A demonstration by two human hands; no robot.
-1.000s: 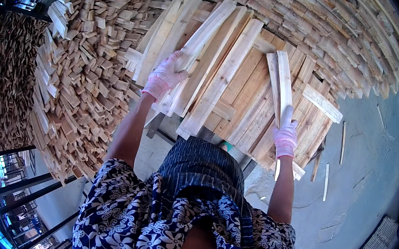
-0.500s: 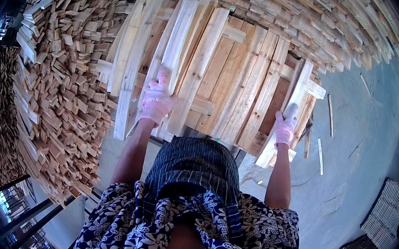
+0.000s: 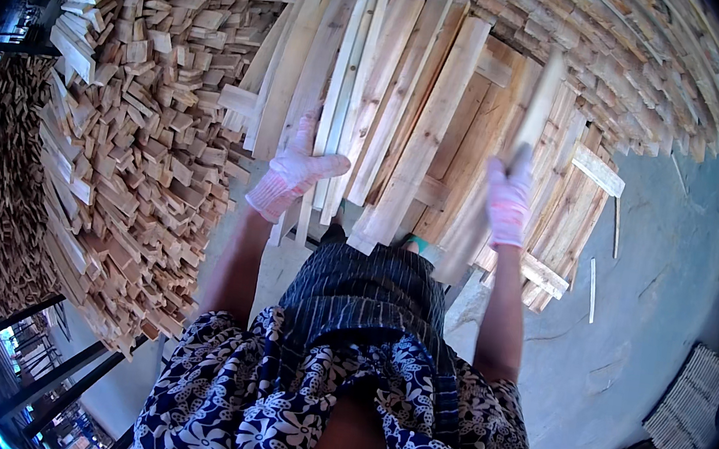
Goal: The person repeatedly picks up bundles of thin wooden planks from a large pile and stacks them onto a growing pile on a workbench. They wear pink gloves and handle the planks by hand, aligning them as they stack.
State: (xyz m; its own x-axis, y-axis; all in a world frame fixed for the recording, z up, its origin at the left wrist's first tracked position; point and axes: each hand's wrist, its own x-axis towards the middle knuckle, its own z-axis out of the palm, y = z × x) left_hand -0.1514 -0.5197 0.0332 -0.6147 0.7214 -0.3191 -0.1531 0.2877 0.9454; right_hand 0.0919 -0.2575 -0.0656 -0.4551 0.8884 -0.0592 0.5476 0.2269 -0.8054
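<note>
Both hands wear pale pink gloves. My left hand (image 3: 297, 169) is closed round the near part of several narrow wooden boards (image 3: 344, 90), which stand close together on edge, its thumb across them. In my right hand (image 3: 507, 197) is a wooden board (image 3: 471, 224), gripped near its middle and smeared by motion; its far end points up and away. Between the hands, loose boards (image 3: 423, 134) lie side by side, some overlapping, on a layer of planks with short crosspieces (image 3: 598, 169) at the right.
A tall stack of short wood pieces (image 3: 146, 156) rises at my left. Another long stack of boards (image 3: 652, 72) runs across the far side. Thin wood strips (image 3: 592, 291) lie on the grey floor at the right, with bundled slats (image 3: 694, 404) farther off at lower right.
My right hand has lifted the board from the right side of the planks and brought it leftward. The left hand has shifted on the boards, its thumb now across them. The view has also shifted.
</note>
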